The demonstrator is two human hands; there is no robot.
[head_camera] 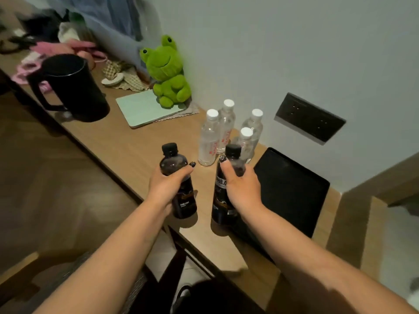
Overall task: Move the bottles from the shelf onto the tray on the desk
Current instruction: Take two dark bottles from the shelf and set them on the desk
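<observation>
Gripping one dark bottle per hand, beside tray.

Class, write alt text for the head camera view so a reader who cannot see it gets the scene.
Left hand and right hand each grip a dark bottle, the left bottle and right bottle, over a wooden desk. A black tray lies at right; four clear bottles and a green frog toy stand behind.

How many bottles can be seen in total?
6. Four clear bottles stand clustered near the wall. One dark bottle is in the left hand, another in the right hand.
</observation>
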